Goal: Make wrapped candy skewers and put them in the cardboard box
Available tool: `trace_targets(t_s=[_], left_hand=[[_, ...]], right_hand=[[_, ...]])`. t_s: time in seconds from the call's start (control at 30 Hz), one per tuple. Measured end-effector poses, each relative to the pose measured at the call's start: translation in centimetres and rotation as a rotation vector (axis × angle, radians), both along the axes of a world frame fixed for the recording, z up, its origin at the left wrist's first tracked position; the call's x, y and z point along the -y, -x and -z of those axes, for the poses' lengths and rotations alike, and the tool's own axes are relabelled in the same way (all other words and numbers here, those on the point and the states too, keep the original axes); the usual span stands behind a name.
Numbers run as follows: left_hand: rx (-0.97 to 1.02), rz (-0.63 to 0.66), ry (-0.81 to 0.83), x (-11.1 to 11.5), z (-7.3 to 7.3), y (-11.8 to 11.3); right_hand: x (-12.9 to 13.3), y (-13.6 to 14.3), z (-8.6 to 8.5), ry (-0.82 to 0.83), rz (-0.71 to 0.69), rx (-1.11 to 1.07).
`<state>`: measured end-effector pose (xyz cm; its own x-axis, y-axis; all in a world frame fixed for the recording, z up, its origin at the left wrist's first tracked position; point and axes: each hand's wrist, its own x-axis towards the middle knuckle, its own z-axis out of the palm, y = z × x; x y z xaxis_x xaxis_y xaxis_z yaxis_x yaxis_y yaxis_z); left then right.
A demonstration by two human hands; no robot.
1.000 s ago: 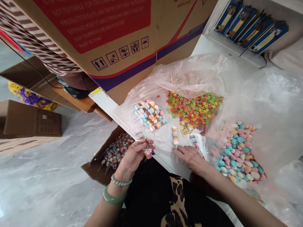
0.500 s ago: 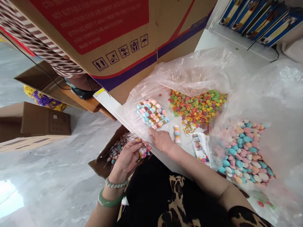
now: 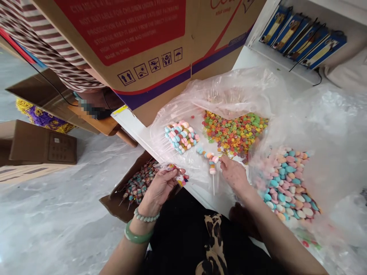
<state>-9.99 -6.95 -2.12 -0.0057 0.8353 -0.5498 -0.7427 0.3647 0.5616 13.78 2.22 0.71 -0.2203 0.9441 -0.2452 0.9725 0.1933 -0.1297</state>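
My left hand (image 3: pixel 163 186) is closed, pinching a small clear packet with bright printing (image 3: pixel 181 178) near the table's front edge. My right hand (image 3: pixel 235 175) is closed at the end of a marshmallow skewer (image 3: pixel 207 154), whose pastel pieces point left from the fingertips; its stick is hidden. Just beneath lies another marshmallow skewer (image 3: pixel 212 168), its white stick toward me. Gold twist ties (image 3: pixel 227 154) are beside the right fingertips. A pile of marshmallow skewers (image 3: pixel 182 136) rests on plastic sheeting to the left of that hand.
Ring gummies (image 3: pixel 235 131) and loose pastel marshmallows (image 3: pixel 289 183) lie on clear plastic. An open box of wrapped skewers (image 3: pixel 140 181) sits below the table's left edge. A large carton (image 3: pixel 155 88) stands behind; a person in a striped top (image 3: pixel 57 42) is beyond it.
My right hand has moved right from the skewer pile to the twist ties, bringing one marshmallow skewer along. The left hand still pinches the packet, shifted slightly right.
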Motion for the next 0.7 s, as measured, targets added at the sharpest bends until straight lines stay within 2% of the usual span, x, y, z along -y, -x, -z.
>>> trace_targets(t_s=[0.13,0.2,0.27,0.37,0.43,0.7], left_hand=[[0.005,-0.069,-0.007,-0.2,-0.6,-0.3],[0.031,-0.086,-0.015,-0.3,-0.7,-0.4],[0.064,-0.097,-0.001,-0.4,-0.6,-0.6],[0.09,-0.108,0.034,-0.6,-0.2,-0.8],[0.084,-0.124,0.043,-0.7,-0.1,-1.0],[0.144,-0.159,0.138,-1.1,-0.5,-1.7]], right_hand=[[-2.4,-0.4,-4.0,-0.043,-0.187,0.122],[-2.7,0.6,-5.6,-0.034,-0.284,0.225],[-2.7,2.2,-6.4,-0.017,-0.386,0.294],[-2.6,4.7,-6.1,-0.014,-0.522,0.282],[-2.6,5.6,-5.5,-0.019,-0.548,0.252],[-1.9,5.1,-3.9,0.01,-0.531,0.236]])
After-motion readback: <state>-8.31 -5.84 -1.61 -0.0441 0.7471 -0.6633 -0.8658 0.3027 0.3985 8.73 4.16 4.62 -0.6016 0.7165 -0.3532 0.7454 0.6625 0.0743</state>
